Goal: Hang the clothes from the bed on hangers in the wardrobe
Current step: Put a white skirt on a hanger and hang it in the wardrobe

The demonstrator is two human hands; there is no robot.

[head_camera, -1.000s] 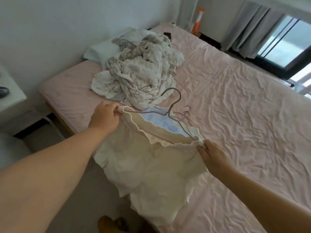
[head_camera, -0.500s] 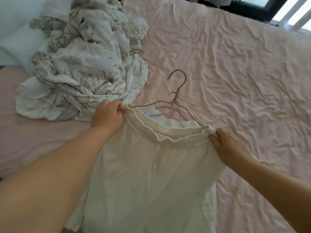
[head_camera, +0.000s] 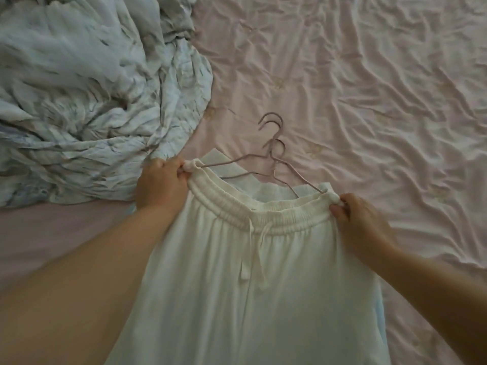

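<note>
A cream garment (head_camera: pixel 253 285) with an elastic waistband and a drawstring lies spread on the pink bed sheet (head_camera: pixel 369 101). My left hand (head_camera: pixel 160 183) grips the waistband's left end and my right hand (head_camera: pixel 358 219) grips its right end. Thin pinkish wire hangers (head_camera: pixel 274 156) lie on the sheet just beyond the waistband, their lower parts hidden under the garment. A pale folded garment (head_camera: pixel 232 169) shows under the hangers.
A crumpled pile of pale patterned cloth (head_camera: pixel 92 96) fills the upper left of the bed, right beside my left hand. Wrinkled pink sheet stretches to the right and far side.
My view has moved closer and further down over the bed. The garment came down from hanging at the bed's edge to lying flat, both hands keeping their hold on the waistband.
</note>
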